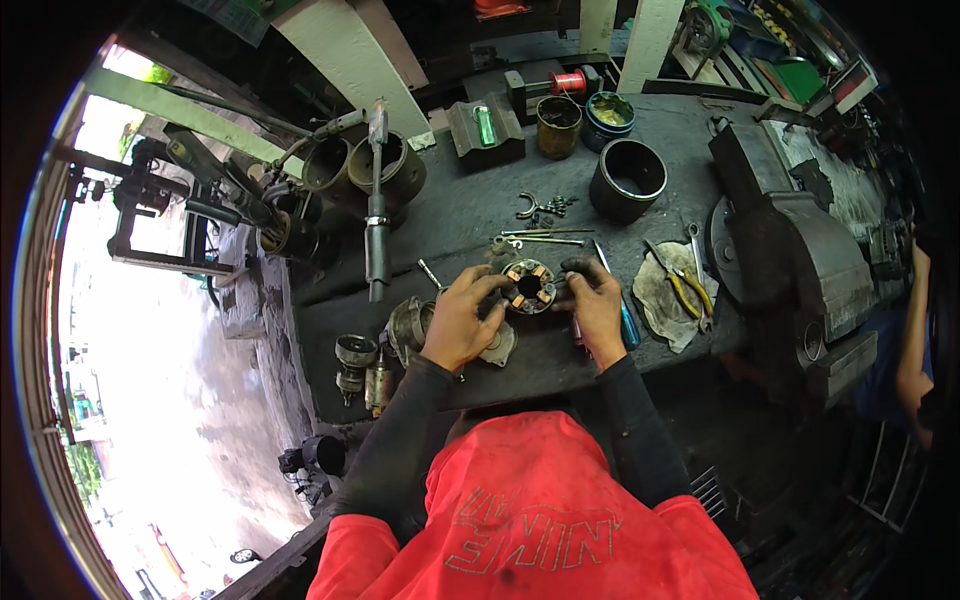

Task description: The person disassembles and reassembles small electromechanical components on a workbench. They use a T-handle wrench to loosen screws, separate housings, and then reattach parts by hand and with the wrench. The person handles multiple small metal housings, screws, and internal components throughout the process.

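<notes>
Between my two hands is a round starter-motor brush holder [542,271], with coppery brushes spaced around its central hole. My left hand [466,322] is closed on its left rim. On the right side, the fingers of my right hand [596,308] pinch at its edge; whether they also hold something small cannot be made out. A grey metal housing [407,325] lies beside my left wrist, and a flat cover plate [500,347] shows partly under that hand. Just past my right hand lies a blue-handled screwdriver [629,326].
Yellow-handled pliers [686,293] and a wrench [696,246] lie on a rag [655,318]. A big vise [800,270] stands at right, near another person's arm [914,330]. Small loose parts [545,207] and a dark cylinder [628,182] sit farther back. Starter parts [354,362] stand front left.
</notes>
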